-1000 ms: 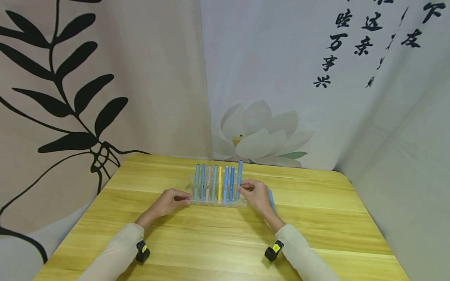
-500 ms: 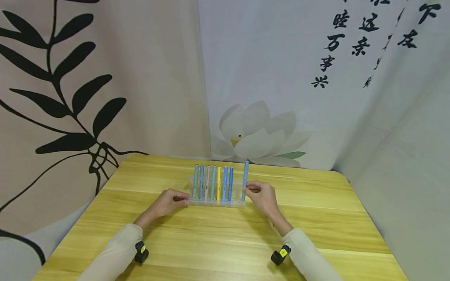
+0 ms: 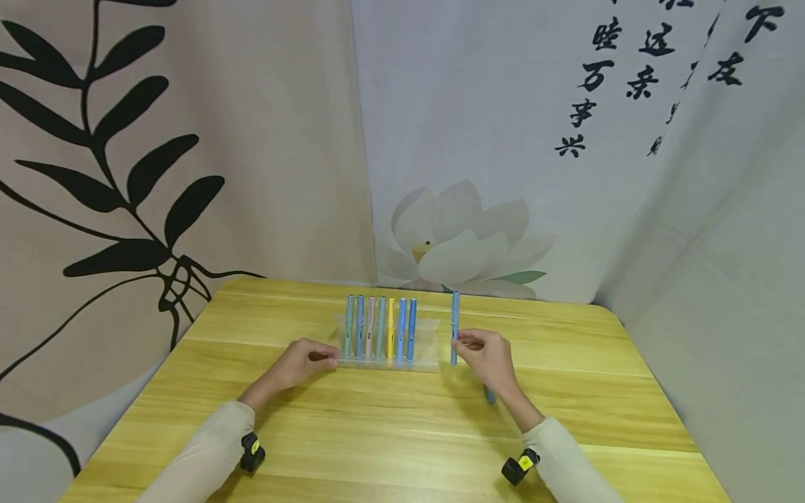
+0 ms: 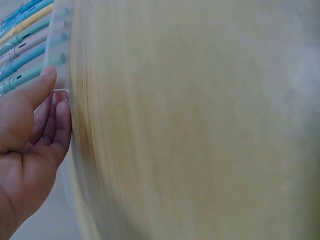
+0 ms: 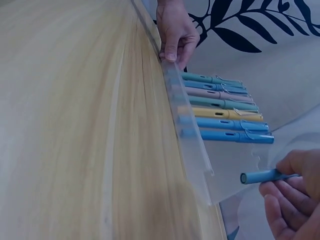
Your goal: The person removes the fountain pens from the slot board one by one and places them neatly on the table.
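Blue and nearly upright, a pen is being pinched between the right hand's thumb and fingers, just beside the clear rack's right end and apart from it. The left hand is holding the rack's left end between thumb and curled fingers. Both forearms are reaching forward over the wooden table, angling inward. Seven pens are standing in the rack.
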A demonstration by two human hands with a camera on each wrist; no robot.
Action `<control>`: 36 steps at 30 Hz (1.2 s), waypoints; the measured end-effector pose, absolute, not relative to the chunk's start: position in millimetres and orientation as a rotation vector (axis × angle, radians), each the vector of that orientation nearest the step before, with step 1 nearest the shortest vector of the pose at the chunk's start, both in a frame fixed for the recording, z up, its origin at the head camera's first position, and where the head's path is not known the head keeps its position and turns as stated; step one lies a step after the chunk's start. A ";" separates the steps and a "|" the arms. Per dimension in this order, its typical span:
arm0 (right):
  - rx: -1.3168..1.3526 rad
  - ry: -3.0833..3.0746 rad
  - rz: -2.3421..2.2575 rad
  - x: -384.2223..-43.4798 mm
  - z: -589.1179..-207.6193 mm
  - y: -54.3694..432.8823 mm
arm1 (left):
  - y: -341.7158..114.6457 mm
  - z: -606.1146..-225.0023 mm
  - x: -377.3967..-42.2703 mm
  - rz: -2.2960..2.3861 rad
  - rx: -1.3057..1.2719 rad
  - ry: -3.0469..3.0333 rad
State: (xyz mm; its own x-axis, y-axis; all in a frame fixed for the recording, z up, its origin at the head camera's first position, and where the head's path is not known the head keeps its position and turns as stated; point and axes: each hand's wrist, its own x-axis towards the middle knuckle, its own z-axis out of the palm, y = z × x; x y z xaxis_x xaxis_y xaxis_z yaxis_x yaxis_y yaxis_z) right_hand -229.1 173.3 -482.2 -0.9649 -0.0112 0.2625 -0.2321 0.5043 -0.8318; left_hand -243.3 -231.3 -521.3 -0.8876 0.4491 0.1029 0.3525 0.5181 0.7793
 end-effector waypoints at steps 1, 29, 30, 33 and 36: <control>0.201 -2.527 1.442 -228.7 -482.3 175.8 | -231.5 -521.5 -243.4 1.322 0.699 2.634; 0.055 -2.633 1.278 -214.8 -485.8 229.3 | -231.7 -523.6 -244.2 1.344 0.685 2.613; 0.050 -2.636 1.273 -214.2 -485.8 231.1 | -231.8 -523.7 -244.3 1.344 0.689 2.612; 0.037 -2.650 1.263 -213.1 -486.6 236.1 | -232.5 -524.7 -245.1 1.344 0.706 2.612; 0.013 -2.672 1.256 -211.6 -488.0 240.8 | -233.1 -525.8 -245.6 1.341 0.721 2.616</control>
State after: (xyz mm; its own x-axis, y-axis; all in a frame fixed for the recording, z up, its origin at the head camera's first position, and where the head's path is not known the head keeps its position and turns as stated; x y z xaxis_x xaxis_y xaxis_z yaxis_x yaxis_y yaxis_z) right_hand -211.6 240.8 -488.0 -0.9820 0.0720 0.1744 -0.0883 0.6414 -0.7621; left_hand -245.6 -233.1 -525.8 -0.8802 0.4615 0.1110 0.3596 0.4957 0.7906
